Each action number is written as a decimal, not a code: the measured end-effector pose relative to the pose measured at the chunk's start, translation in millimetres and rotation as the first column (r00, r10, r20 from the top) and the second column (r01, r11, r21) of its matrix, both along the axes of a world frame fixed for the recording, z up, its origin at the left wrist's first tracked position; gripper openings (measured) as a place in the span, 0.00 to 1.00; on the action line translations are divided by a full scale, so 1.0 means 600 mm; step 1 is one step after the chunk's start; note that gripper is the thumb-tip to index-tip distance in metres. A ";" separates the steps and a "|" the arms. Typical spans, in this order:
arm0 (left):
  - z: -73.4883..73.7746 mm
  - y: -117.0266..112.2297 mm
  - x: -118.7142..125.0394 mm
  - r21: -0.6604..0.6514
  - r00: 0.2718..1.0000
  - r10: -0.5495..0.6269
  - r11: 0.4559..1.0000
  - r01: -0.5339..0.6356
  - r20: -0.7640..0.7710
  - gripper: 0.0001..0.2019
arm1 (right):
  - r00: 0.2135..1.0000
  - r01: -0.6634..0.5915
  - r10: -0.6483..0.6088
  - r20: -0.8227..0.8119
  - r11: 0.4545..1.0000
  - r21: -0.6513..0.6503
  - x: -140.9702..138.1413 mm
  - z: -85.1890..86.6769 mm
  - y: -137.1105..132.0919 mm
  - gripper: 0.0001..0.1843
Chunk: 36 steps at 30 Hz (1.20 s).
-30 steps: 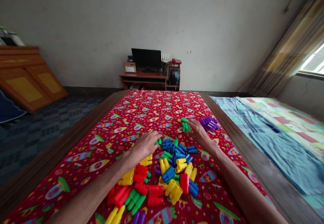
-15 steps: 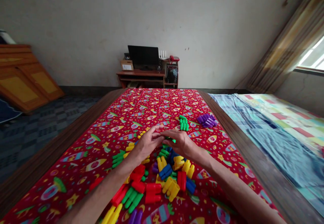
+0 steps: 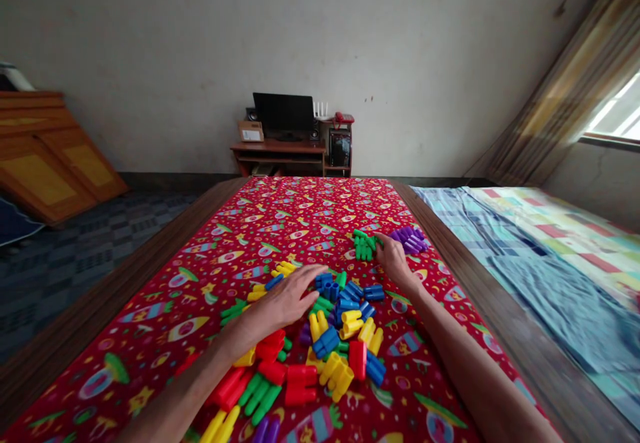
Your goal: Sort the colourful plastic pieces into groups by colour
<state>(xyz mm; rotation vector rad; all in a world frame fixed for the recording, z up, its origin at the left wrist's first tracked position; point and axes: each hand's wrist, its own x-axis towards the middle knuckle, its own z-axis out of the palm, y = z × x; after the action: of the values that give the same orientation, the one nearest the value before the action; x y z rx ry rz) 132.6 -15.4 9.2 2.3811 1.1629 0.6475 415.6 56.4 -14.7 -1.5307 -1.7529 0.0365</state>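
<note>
At one o'clock from the mixed building blocks (image 3: 341, 372), the right hand (image 3: 393, 257) rests against the green blocks (image 3: 364, 247), fingers drawn narrow (pinching or merely touching, I can't tell), the clusters probably parted by colour, with the purple blocks (image 3: 411, 240) at two. The left hand (image 3: 287, 298) hovers loosely spread at ten, its forearm (image 3: 200, 377) hiding pieces; a monitor (image 3: 283, 116) stands beyond, towards twelve

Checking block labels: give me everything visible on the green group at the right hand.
The green group is a small cluster of glossy, apparently plastic blocks with rounded, finger-like prongs, several pointing toward the camera. It lies on the red patterned cloth, beyond the mixed pile and left of the purple blocks. The right hand has its fingertips at the group's right side; grip or mere touch is unclear.
</note>
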 end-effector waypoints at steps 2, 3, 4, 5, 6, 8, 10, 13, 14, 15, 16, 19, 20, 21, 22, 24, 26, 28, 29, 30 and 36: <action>-0.018 -0.005 0.003 0.033 0.992 -0.061 0.997 0.065 -0.107 0.27 | 0.996 -0.013 0.014 0.092 1.000 -0.014 -0.001 0.005 -0.010 0.16; -0.025 -0.006 0.003 0.041 0.987 -0.077 0.996 0.083 -0.138 0.28 | 0.992 -0.016 0.020 0.127 0.999 -0.029 -0.001 0.010 -0.014 0.16; -0.030 -0.006 0.004 0.054 0.985 -0.079 0.995 0.088 -0.157 0.27 | 0.987 -0.018 0.025 0.157 0.999 -0.046 0.000 0.016 -0.019 0.16; -0.033 -0.004 0.003 0.070 0.984 -0.069 0.994 0.081 -0.165 0.26 | 0.983 -0.021 0.031 0.180 0.998 -0.057 0.001 0.022 -0.023 0.15; -0.033 -0.002 0.002 0.084 0.985 -0.051 0.994 0.066 -0.167 0.25 | 0.979 -0.026 0.037 0.198 0.998 -0.058 0.002 0.027 -0.027 0.15; -0.030 0.002 0.000 0.084 0.986 -0.014 0.996 0.028 -0.167 0.20 | 0.973 -0.031 0.039 0.226 0.999 -0.042 0.004 0.036 -0.033 0.15; -0.024 0.006 -0.001 0.063 0.985 0.021 0.998 -0.011 -0.170 0.15 | 0.968 -0.035 0.043 0.247 0.999 -0.035 0.005 0.041 -0.037 0.13; -0.022 0.006 0.000 0.050 0.984 0.048 0.998 -0.040 -0.174 0.12 | 0.954 -0.064 0.100 0.284 0.989 -0.134 0.002 0.041 -0.036 0.10; -0.023 0.005 0.001 0.050 0.982 0.059 0.997 -0.051 -0.177 0.14 | 0.949 -0.070 0.121 0.290 0.981 -0.179 0.000 0.041 -0.035 0.10; -0.025 0.005 0.001 0.049 0.981 0.069 0.997 -0.061 -0.180 0.16 | 0.946 -0.069 0.133 0.295 0.974 -0.218 -0.002 0.042 -0.034 0.10; -0.027 0.006 0.000 0.045 0.980 0.073 0.997 -0.066 -0.183 0.18 | 0.944 -0.060 0.134 0.301 0.968 -0.244 -0.005 0.042 -0.033 0.10; -0.021 0.012 -0.014 0.024 0.980 0.065 0.998 -0.061 -0.190 0.21 | 0.934 -0.031 0.119 0.337 0.966 -0.256 -0.008 0.048 -0.036 0.11; -0.014 0.017 -0.024 0.024 0.979 0.070 0.997 -0.067 -0.189 0.20 | 0.930 -0.024 0.112 0.351 0.969 -0.246 -0.008 0.053 -0.038 0.11; -0.003 0.022 -0.035 0.031 0.978 0.087 0.996 -0.082 -0.189 0.19 | 0.926 -0.015 0.103 0.362 0.971 -0.238 -0.007 0.059 -0.041 0.11; 0.010 0.027 -0.049 0.048 0.975 0.115 0.993 -0.107 -0.190 0.18 | 0.924 0.001 0.090 0.372 0.972 -0.237 -0.007 0.065 -0.045 0.12; 0.034 0.035 -0.076 0.095 0.962 0.194 0.979 -0.178 -0.192 0.17 | 0.918 0.014 0.085 0.387 0.969 -0.248 -0.008 0.081 -0.053 0.13; 0.048 0.039 -0.097 0.144 0.945 0.261 0.961 -0.236 -0.195 0.18 | 0.911 -0.064 0.168 0.375 0.959 -0.275 -0.018 0.094 -0.064 0.14; 0.046 0.038 -0.108 0.140 0.931 0.268 0.961 -0.240 -0.246 0.19 | 0.869 -0.263 0.369 0.330 0.909 -0.324 -0.039 0.099 -0.076 0.11; 0.040 0.036 -0.108 0.117 0.927 0.246 0.968 -0.221 -0.283 0.19 | 0.825 -0.363 0.473 0.309 0.863 -0.352 -0.052 0.097 -0.083 0.09; 0.032 0.033 -0.107 0.086 0.923 0.216 0.976 -0.199 -0.318 0.19 | 0.780 -0.433 0.551 0.298 0.818 -0.378 -0.066 0.093 -0.089 0.07; 0.004 0.019 -0.088 0.067 0.914 0.188 0.982 -0.175 -0.361 0.22 | 0.736 -0.562 0.613 0.287 0.790 -0.245 -0.097 0.063 -0.093 0.07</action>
<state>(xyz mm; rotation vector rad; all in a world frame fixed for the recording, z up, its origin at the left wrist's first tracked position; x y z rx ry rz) 79.6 -3.9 11.3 2.5113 1.5531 0.2809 357.1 0.6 23.1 -1.0445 -2.5292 0.2237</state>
